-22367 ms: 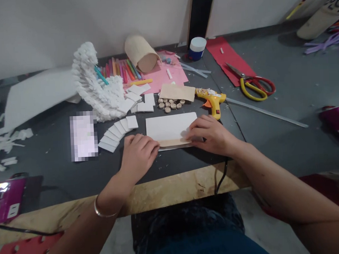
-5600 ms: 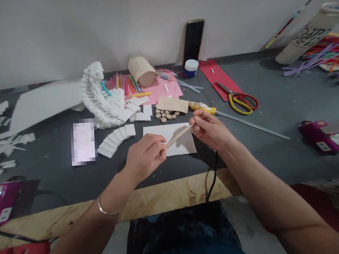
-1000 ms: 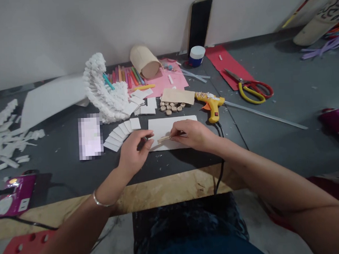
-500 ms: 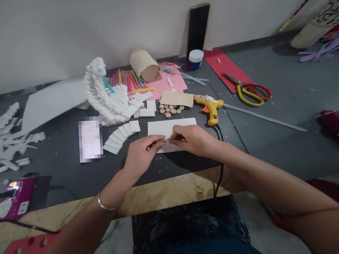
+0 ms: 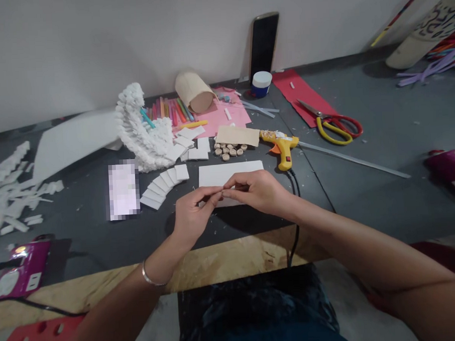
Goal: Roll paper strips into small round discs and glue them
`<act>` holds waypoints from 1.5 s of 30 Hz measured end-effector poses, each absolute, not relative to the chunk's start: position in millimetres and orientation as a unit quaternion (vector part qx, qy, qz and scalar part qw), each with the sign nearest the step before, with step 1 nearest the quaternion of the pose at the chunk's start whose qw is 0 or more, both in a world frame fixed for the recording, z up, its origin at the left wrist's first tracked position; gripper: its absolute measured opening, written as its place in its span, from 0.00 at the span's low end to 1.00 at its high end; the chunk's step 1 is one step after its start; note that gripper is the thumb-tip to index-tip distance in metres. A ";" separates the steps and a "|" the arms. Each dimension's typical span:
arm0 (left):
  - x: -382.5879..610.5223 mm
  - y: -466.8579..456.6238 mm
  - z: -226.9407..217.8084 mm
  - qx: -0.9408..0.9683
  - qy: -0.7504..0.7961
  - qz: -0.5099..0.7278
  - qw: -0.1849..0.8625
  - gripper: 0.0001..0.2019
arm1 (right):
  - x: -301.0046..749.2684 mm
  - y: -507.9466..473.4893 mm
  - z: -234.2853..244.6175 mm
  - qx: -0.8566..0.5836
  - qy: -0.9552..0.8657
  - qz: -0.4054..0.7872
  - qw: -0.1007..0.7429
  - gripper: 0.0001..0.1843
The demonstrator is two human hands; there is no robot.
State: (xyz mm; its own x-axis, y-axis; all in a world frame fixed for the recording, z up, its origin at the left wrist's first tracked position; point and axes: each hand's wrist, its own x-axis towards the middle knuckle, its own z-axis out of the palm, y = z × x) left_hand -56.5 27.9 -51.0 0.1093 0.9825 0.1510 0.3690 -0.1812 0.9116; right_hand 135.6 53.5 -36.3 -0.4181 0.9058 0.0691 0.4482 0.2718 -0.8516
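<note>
My left hand (image 5: 194, 212) and my right hand (image 5: 255, 189) meet fingertip to fingertip over the near edge of a white rectangular board (image 5: 230, 171). Both pinch at the same spot. Whatever sits between the fingers is small and mostly covered by them, so I cannot make out its kind. Just beyond the board lie several small rolled brown paper coils (image 5: 230, 151), partly under a tan paper strip (image 5: 237, 135). To their right rests a yellow hot glue gun (image 5: 285, 149) with a clear glue stick (image 5: 355, 157) in its back.
Scissors (image 5: 333, 125) lie partly on red paper (image 5: 303, 99). White square pieces (image 5: 162, 183) fan out left of the board. Behind them stands a fluffy white curved form (image 5: 135, 134). A phone (image 5: 264, 45) leans on the wall behind a lidded jar (image 5: 261, 83). A cable runs over the table's front edge.
My fingertips have drawn closer together and cover more of the small piece between them. The right hand has shifted slightly left. The view has tilted a little.
</note>
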 end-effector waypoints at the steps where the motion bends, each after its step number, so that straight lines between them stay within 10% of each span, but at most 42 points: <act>1: -56.4 28.1 -51.9 0.633 0.523 0.420 0.386 0.12 | 135.2 52.9 -36.1 -0.458 -0.745 0.389 0.290 0.12; 13: -58.8 36.4 -47.3 0.560 0.499 0.414 0.516 0.12 | 136.0 49.9 -35.3 -0.499 -0.736 0.336 0.310 0.10; 36: -35.0 42.0 -49.1 0.630 0.576 0.398 0.336 0.06 | 131.9 53.0 -49.5 -0.530 -0.756 0.225 0.311 0.09; 45: -44.0 44.0 -49.9 0.583 0.534 0.403 0.461 0.11 | 134.6 54.1 -42.5 -0.518 -0.730 0.308 0.321 0.11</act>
